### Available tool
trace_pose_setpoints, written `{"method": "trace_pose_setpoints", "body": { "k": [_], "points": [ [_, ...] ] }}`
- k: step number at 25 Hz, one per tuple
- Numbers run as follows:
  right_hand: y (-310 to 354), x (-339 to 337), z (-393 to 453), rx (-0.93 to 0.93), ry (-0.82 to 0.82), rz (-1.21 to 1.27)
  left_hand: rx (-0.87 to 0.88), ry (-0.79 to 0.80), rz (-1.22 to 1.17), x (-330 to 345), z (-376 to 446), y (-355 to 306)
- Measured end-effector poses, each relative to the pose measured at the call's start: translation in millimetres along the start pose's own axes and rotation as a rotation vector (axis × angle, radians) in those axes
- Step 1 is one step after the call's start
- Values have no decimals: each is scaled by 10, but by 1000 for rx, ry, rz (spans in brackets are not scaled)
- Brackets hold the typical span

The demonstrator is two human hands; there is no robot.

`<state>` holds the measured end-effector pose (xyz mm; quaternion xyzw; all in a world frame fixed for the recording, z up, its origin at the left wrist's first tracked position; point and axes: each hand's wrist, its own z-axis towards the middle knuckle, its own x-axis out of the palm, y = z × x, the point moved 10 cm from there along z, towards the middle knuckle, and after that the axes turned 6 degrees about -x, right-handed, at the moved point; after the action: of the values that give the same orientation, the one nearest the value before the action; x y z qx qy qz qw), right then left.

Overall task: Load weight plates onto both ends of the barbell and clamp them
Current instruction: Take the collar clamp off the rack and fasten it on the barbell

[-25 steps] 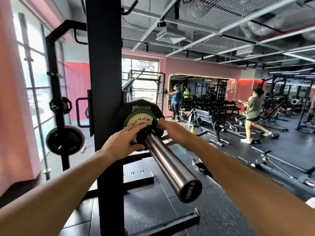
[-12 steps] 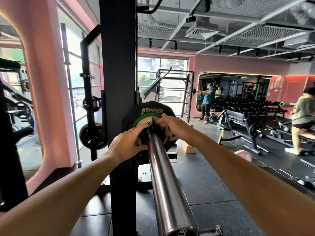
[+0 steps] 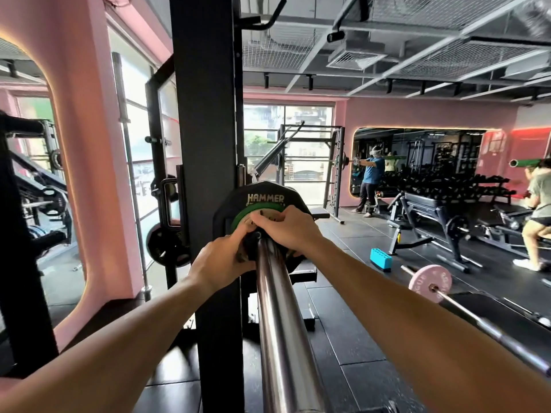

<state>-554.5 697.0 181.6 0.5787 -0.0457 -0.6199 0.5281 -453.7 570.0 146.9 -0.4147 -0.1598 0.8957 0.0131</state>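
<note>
The steel barbell sleeve (image 3: 283,323) runs from the bottom of the view up to a black HAMMER plate (image 3: 265,190) with a smaller green-rimmed plate (image 3: 238,217) in front of it. A black clamp (image 3: 253,242) sits on the sleeve against the green plate, mostly hidden by my fingers. My left hand (image 3: 222,265) grips the clamp from the left. My right hand (image 3: 286,228) curls over it from the top right, fingers on the green plate's face.
A black rack upright (image 3: 205,129) stands just left of the sleeve. Another barbell with a pink plate (image 3: 430,283) lies on the floor at right, beside a blue block (image 3: 381,259). Benches and two people occupy the right side. A stored plate (image 3: 165,244) hangs left.
The view has swung left and closer along the sleeve. My right hand has slid further over the clamp and plate centre; my left hand stays on the clamp.
</note>
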Motion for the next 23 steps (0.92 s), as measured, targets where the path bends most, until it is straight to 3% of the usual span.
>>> {"method": "trace_pose_setpoints", "body": {
  "k": [4, 7, 9, 13, 23],
  "points": [
    [-36, 3, 28, 22, -117, -38, -6, 18, -42, -4, -14, 21],
    [-212, -56, 29, 96, -174, 161, 1, 48, -29, -3, -15, 25],
    [-409, 44, -10, 222, -102, 461, -5, 61, -28, 6, -20, 30],
    [-467, 495, -229, 405, 270, 805, -1, 63, -53, 10, 19, 22],
    [-594, 522, -144, 486, 161, 1078, -25, 175, -124, 55, 68, 52]
  ]
}}
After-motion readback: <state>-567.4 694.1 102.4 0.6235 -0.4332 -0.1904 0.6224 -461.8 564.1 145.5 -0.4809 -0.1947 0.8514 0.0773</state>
